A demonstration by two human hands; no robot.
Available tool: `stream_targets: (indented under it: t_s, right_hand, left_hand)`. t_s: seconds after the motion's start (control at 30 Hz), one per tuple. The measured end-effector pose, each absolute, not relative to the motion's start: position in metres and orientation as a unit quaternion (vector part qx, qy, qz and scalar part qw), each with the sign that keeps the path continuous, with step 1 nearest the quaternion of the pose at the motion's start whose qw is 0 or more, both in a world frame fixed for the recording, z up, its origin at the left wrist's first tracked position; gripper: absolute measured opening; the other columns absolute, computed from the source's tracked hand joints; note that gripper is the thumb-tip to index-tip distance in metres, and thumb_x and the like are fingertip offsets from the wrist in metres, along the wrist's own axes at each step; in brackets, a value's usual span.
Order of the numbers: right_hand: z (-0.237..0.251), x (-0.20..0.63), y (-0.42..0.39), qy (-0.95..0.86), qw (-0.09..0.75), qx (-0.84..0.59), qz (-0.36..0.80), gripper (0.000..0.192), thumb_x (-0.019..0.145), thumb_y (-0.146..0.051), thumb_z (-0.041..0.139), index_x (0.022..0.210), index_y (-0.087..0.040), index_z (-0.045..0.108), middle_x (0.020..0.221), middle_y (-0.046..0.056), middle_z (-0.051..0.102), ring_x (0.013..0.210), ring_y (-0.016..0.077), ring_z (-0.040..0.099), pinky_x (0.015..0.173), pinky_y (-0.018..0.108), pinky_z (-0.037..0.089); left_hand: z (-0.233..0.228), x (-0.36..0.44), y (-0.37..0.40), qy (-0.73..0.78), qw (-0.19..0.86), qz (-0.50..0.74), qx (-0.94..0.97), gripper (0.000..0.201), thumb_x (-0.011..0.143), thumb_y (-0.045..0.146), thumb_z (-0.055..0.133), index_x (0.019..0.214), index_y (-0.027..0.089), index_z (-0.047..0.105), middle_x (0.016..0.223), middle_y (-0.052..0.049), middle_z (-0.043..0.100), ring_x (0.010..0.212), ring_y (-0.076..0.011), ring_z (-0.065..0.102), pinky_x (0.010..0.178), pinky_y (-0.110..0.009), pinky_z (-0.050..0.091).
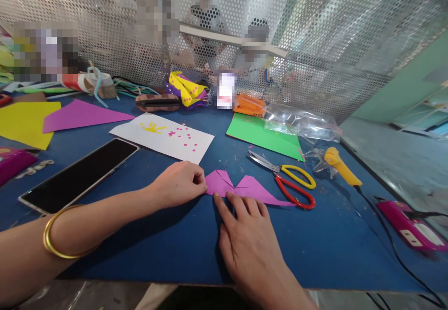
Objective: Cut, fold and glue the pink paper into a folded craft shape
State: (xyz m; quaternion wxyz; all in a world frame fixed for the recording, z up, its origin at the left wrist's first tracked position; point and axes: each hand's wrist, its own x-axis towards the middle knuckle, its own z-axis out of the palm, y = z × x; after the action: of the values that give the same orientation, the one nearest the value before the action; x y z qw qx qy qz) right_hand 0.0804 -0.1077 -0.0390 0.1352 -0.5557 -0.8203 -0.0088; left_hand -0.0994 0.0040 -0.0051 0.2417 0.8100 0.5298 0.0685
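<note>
A folded piece of magenta paper (250,186) lies on the blue table, with two peaked flaps and a thin point stretching right. At its left end my left hand (180,182) is closed, thumb and fingers pinching the edge. My right hand (247,228) lies over the paper's near edge, fingers stretched out and fingertips pressing down on it. Scissors (280,170) with one yellow and one red handle rest just beyond the paper's right point, blades apart. Behind the paper is a white sheet (168,137) carrying small yellow and pink paper cuttings.
A phone (80,175) lies left, near yellow paper (26,121) and a magenta sheet (84,116). Green paper (266,133), a plastic bag (303,122), a yellow glue gun (343,166) and a pink power strip (413,226) lie right. Perforated metal mesh (122,35) stands behind.
</note>
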Motion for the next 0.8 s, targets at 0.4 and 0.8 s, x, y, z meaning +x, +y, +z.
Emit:
stream_targets:
  t_s: [0.4,0.8]
  right_hand:
    - [-0.042,0.079,-0.110,-0.822,0.140,-0.552,-0.028,0.053,0.091,-0.021,0.049,0.143,-0.018,0.054,0.136,0.013,0.061,0.114,0.0327,0.055,0.096,0.054,0.043]
    - [-0.048,0.056,-0.106,-0.821,0.176,-0.543,-0.015,0.050,0.093,-0.022,0.047,0.141,-0.011,0.055,0.133,0.013,0.063,0.122,0.0301,0.055,0.104,0.049,0.044]
  left_hand:
    - [-0.007,-0.099,0.002,0.501,0.184,0.051,0.844,0.016,0.079,0.023,0.054,0.064,0.021,0.057,0.069,-0.001,0.064,0.068,-0.0183,0.058,0.064,-0.030,0.034]
    - [-0.009,-0.104,-0.002,0.500,0.189,0.085,0.841,0.015,0.078,0.021,0.056,0.063,0.020,0.058,0.072,0.000,0.068,0.068,-0.0166,0.058,0.065,-0.029,0.036]
